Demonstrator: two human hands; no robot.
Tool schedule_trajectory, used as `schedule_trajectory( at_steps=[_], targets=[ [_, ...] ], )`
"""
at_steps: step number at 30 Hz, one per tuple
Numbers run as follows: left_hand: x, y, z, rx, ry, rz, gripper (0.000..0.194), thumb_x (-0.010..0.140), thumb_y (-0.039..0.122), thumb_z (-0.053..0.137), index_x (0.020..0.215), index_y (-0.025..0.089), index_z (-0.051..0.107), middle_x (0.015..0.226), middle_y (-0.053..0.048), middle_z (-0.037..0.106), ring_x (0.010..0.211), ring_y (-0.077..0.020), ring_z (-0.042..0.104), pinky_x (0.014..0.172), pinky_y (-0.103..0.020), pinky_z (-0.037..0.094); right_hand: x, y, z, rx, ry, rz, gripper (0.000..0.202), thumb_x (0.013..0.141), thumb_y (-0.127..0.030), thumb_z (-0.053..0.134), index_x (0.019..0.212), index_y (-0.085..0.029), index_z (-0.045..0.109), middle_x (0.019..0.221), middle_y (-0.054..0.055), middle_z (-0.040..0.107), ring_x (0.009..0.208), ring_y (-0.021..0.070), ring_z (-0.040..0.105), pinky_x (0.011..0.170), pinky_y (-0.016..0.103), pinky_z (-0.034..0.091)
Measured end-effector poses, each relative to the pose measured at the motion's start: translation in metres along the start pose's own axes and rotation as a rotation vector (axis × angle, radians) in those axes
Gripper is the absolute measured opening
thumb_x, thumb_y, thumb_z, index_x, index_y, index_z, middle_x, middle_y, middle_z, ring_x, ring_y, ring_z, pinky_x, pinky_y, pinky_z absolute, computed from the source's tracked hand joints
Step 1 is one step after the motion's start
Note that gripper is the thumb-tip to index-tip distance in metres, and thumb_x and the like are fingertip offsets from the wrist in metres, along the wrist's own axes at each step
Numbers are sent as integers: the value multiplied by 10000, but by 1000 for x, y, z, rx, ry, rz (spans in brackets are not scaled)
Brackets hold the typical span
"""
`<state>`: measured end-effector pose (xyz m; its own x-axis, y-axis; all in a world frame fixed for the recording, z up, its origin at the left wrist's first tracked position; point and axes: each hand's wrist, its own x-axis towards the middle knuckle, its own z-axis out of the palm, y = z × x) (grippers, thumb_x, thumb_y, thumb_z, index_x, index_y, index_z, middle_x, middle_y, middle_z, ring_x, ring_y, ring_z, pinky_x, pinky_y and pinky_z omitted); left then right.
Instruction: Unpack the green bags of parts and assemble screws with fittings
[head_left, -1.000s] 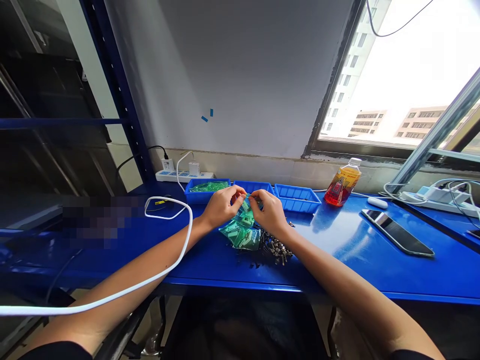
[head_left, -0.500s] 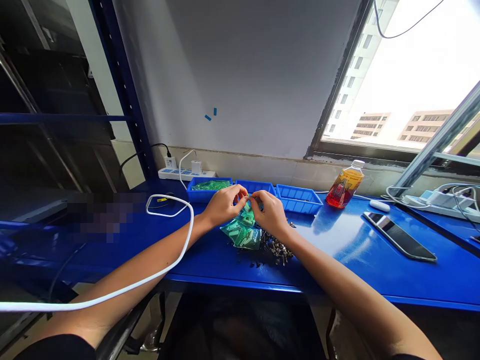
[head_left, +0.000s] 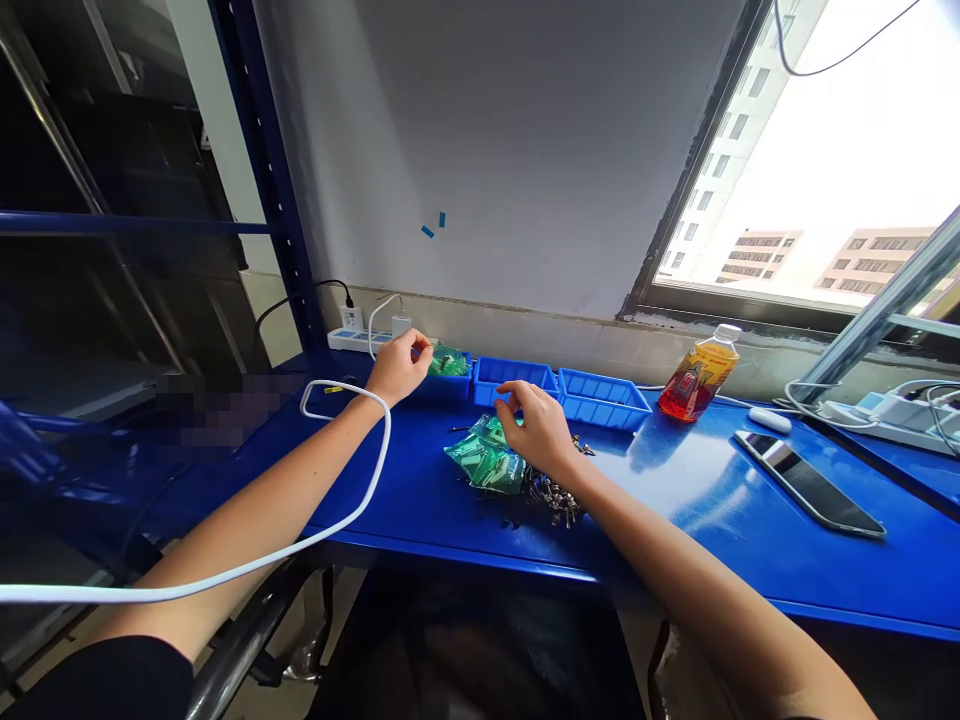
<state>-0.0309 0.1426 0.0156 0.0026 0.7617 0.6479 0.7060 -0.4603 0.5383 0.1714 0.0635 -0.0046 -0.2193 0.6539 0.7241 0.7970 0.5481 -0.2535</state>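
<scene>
My left hand (head_left: pixel 403 364) is at the left blue bin (head_left: pixel 442 387), its fingers pinched beside the green packets (head_left: pixel 448 361) in it; whatever it may hold is too small to make out. My right hand (head_left: pixel 534 422) hangs over the table with thumb and fingers apart and nothing between them. Below and left of it lie green plastic packets (head_left: pixel 487 462) with pale pieces inside. A pile of small metal parts (head_left: pixel 559 498) sits beside them, partly hidden by my right hand and wrist.
Behind stand a middle blue bin (head_left: pixel 516 372) and a right blue bin (head_left: pixel 604 398). A bottle (head_left: pixel 697 375) and a phone (head_left: pixel 810 483) are at the right. A white cable (head_left: pixel 384 440) loops over my left forearm. A power strip (head_left: pixel 360 340) lies by the wall.
My hands were together above the packets and have come apart. My left hand has moved left and back to the left bin; my right hand has opened and stayed near the pile.
</scene>
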Motion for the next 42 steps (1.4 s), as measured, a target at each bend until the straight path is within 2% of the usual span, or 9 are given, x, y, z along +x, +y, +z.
schedule_trajectory(
  at_steps=[5,14,20,25,34,42],
  targets=[
    [-3,0,8,21,-37,36,82,711,248,468,665,194,509,682,-24,644,614,-153,563,625,-256,426,-2,-2,3,2,-37,-15,133,801,-201,499,896,-197,591,682,13,632,688,165,602,657,269,457],
    [-3,0,5,41,-108,15,90,717,228,474,660,189,531,688,-25,652,609,-153,567,627,-254,414,-2,-6,3,-18,-84,-23,148,796,-178,509,912,-191,599,696,16,642,713,167,611,671,267,462],
    [-4,0,8,97,-132,43,161,727,268,520,844,199,606,707,-18,661,602,-159,572,595,-254,415,-3,-6,5,-24,-111,-28,136,801,-194,525,914,-197,602,704,12,644,715,164,611,672,264,460],
    [-3,-2,11,132,-164,73,117,732,263,520,750,202,618,687,-26,658,620,-170,576,603,-257,416,-3,-6,4,-33,-124,-30,136,804,-192,532,918,-194,606,713,18,650,724,168,617,682,271,464],
    [1,-6,6,193,-236,-34,114,707,310,560,703,208,611,657,-32,642,638,-199,580,545,-257,366,-4,-8,4,-50,-151,-38,134,809,-196,543,923,-191,612,714,20,653,749,177,624,687,278,466],
    [6,3,3,331,-284,-153,208,740,372,542,808,206,645,777,-69,669,700,-239,596,508,-265,312,-4,-8,5,-54,-171,-35,132,813,-190,534,920,-185,611,718,25,657,737,176,624,670,278,460]
  ],
)
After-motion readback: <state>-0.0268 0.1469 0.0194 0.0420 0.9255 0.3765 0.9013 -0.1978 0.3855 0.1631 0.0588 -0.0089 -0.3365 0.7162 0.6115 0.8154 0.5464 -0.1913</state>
